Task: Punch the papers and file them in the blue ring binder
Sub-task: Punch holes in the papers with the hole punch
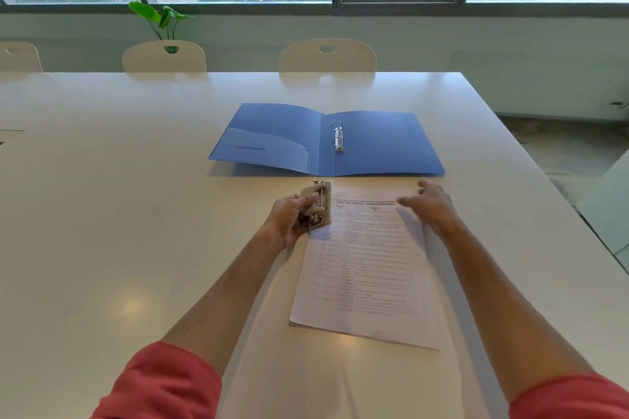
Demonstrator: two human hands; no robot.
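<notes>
Landmark: the stack of papers [366,269], printed side up, lying flat on the white table [102,214] straight in front of the person.
Hole punch: a beige hole punch [318,204] sits at the far left corner of the papers, its mouth on the papers' left edge, metal parts facing up.
Left hand: the left hand [289,218] is just left of the papers' far corner; its grip is curled around the hole punch, thumb on top of the handle.
Right hand: the right hand [430,202] is at the far right corner of the papers; its grip is spread, fingers loosely extended, fingertips on or just above the sheet, and I cannot tell which.
Blue ring binder: the blue ring binder [374,143] lies open and flat just beyond the far edge of the papers, near them but apart; its metal rings [338,135] stand upright just right of the spine.
Sleeves: red sleeves [163,384] cover both upper arms, nearer the person than the papers.
Chairs: white chairs [327,56] stand at the table's far side, well beyond the papers and binder.
Plant: a green plant [160,19] rises behind the chairs, far left of the papers.
</notes>
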